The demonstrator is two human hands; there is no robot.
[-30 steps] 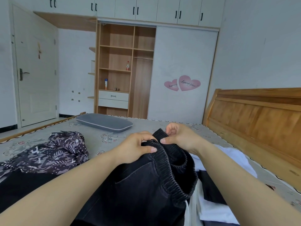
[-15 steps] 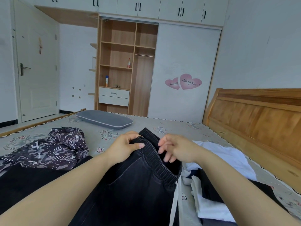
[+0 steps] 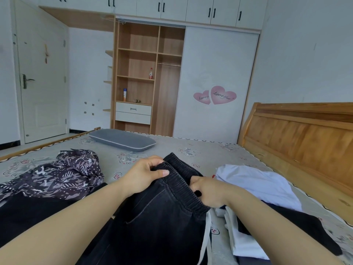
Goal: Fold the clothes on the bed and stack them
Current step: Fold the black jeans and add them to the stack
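A pair of black trousers (image 3: 152, 217) with a ribbed elastic waistband and a white drawstring lies in front of me on the bed (image 3: 191, 150). My left hand (image 3: 145, 175) pinches the far part of the waistband, thumb on top. My right hand (image 3: 208, 192) grips the waistband lower down on its right side, with the fingers curled into the cloth and partly hidden. A patterned purple and white garment (image 3: 63, 173) lies crumpled to the left. A white garment (image 3: 257, 180) lies to the right, over white and black clothes (image 3: 286, 226).
A grey pillow (image 3: 122, 139) lies at the far side of the bed. The wooden headboard (image 3: 305, 140) runs along the right. Beyond the bed stand an open wardrobe (image 3: 149, 79) with shelves and a white door (image 3: 42, 83).
The waistband has come down toward the bed. My right hand has slid down the waistband's right side and closed on it. My left hand has kept its pinch.
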